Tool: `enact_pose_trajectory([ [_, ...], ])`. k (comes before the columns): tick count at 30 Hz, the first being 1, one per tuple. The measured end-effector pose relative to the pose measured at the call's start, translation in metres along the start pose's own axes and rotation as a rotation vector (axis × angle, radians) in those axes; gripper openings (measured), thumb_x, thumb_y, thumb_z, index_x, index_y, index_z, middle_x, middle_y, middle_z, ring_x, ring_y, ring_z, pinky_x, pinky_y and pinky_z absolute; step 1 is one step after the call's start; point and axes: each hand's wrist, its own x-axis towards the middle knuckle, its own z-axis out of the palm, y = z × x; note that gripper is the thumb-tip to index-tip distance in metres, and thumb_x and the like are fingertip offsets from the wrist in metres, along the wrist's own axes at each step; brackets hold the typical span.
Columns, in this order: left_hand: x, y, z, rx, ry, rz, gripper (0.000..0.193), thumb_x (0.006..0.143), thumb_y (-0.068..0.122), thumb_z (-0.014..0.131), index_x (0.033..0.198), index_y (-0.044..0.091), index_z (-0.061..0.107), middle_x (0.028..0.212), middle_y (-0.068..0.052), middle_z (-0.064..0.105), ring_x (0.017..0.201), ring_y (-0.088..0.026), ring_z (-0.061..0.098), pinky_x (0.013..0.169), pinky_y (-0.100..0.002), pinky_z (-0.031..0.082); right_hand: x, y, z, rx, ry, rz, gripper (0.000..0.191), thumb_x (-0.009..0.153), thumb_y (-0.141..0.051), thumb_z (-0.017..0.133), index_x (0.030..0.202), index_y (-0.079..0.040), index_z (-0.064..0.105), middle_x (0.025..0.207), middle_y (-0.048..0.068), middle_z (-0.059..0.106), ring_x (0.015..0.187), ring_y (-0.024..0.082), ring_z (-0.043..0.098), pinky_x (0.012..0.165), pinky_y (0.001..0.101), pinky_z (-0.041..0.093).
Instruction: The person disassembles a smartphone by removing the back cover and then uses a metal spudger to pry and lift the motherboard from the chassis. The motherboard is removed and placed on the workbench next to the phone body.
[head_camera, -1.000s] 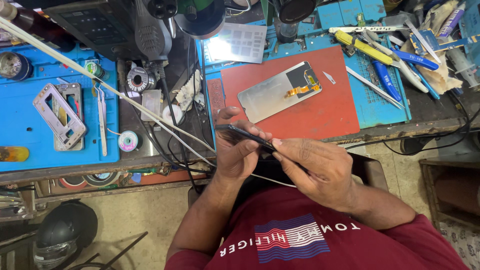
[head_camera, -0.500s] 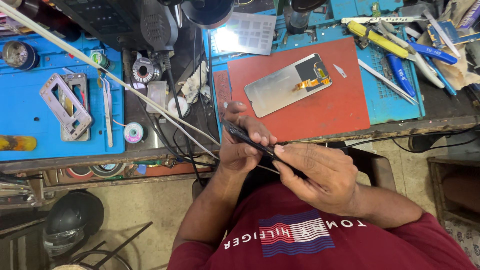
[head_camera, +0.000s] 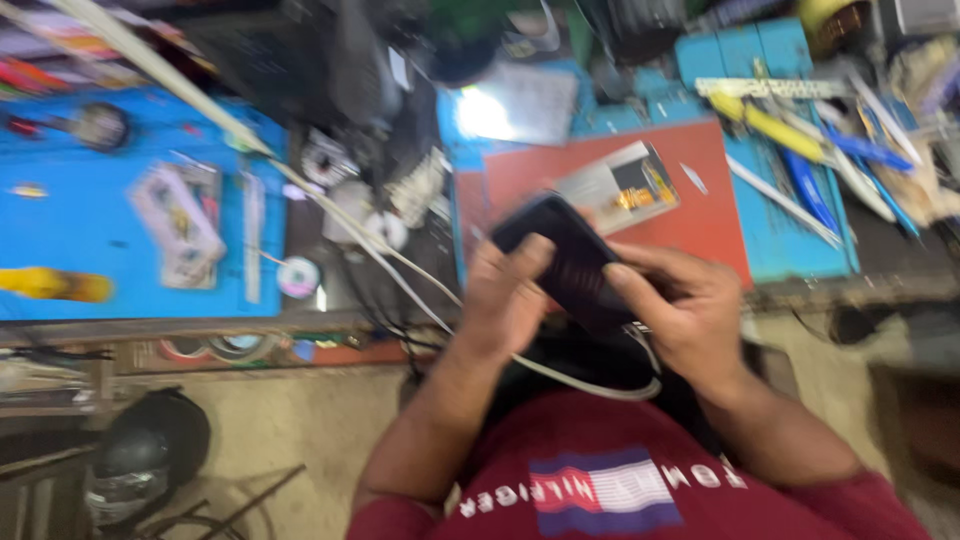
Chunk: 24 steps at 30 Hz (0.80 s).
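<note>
I hold a black phone (head_camera: 570, 255) in both hands above the front edge of the workbench, its flat dark back tilted toward me. My left hand (head_camera: 505, 295) grips its left side with the thumb on top. My right hand (head_camera: 680, 305) closes over its lower right end. On the red mat (head_camera: 710, 215) just behind the phone lies a detached screen panel (head_camera: 620, 180) with an orange flex cable. The picture is blurred by motion.
A blue mat (head_camera: 120, 260) at left carries a metal phone frame (head_camera: 180, 220) and a yellow-handled tool (head_camera: 55, 285). Screwdrivers and tweezers (head_camera: 800, 160) lie at right. A white cable (head_camera: 360, 235) crosses the bench to my lap. A dark helmet (head_camera: 145, 450) rests on the floor.
The phone has turned from edge-on to showing its flat back and has risen toward the red mat. The camera has moved closer and blurred.
</note>
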Motion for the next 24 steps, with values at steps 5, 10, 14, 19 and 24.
enact_pose_trajectory([
  [5, 0.004, 0.006, 0.018, 0.127, 0.069, 0.058, 0.03, 0.102, 0.01, 0.073, 0.128, -0.004, 0.068, 0.121, -0.012, 0.073, 0.11, -0.021, 0.069, 0.101, -0.038, 0.056, 0.01, 0.016, 0.002, 0.073, 0.037, 0.073, 0.027, 0.096, -0.003, 0.071, 0.122, 0.007, 0.07, 0.112, 0.013, 0.075, 0.098, 0.015, 0.071, 0.09, 0.0254, 0.057],
  [10, -0.005, 0.011, 0.018, 0.11, -0.002, 0.075, 0.021, 0.104, 0.009, 0.073, 0.121, -0.003, 0.07, 0.113, -0.009, 0.073, 0.109, -0.018, 0.07, 0.1, -0.033, 0.056, 0.005, 0.016, 0.009, 0.085, 0.033, -0.01, 0.035, 0.099, 0.002, 0.071, 0.133, 0.007, 0.068, 0.109, 0.013, 0.071, 0.1, 0.014, 0.067, 0.092, 0.0236, 0.053],
  [14, -0.008, 0.01, 0.021, 0.141, 0.017, 0.093, 0.02, 0.099, 0.006, 0.077, 0.117, -0.002, 0.071, 0.11, -0.009, 0.073, 0.105, -0.017, 0.071, 0.096, -0.033, 0.058, 0.004, 0.011, 0.014, 0.046, 0.048, -0.021, 0.032, 0.096, 0.002, 0.07, 0.128, 0.005, 0.07, 0.118, 0.014, 0.073, 0.102, 0.014, 0.069, 0.091, 0.0252, 0.055],
  [19, -0.008, 0.007, 0.026, 0.132, 0.022, 0.126, 0.018, 0.097, 0.004, 0.079, 0.113, -0.001, 0.073, 0.107, -0.008, 0.074, 0.101, -0.015, 0.071, 0.092, -0.031, 0.059, 0.005, 0.002, 0.02, 0.049, 0.092, -0.003, 0.029, 0.095, 0.002, 0.072, 0.124, 0.005, 0.071, 0.115, 0.016, 0.073, 0.101, 0.016, 0.07, 0.091, 0.0262, 0.056],
  [24, -0.008, 0.007, 0.03, 0.125, 0.034, 0.13, 0.014, 0.098, 0.004, 0.079, 0.11, 0.0, 0.073, 0.104, -0.008, 0.075, 0.098, -0.015, 0.072, 0.089, -0.032, 0.059, 0.005, -0.001, 0.023, 0.012, 0.081, -0.09, 0.029, 0.094, 0.002, 0.071, 0.122, 0.005, 0.07, 0.119, 0.014, 0.073, 0.106, 0.016, 0.07, 0.094, 0.0258, 0.056],
])
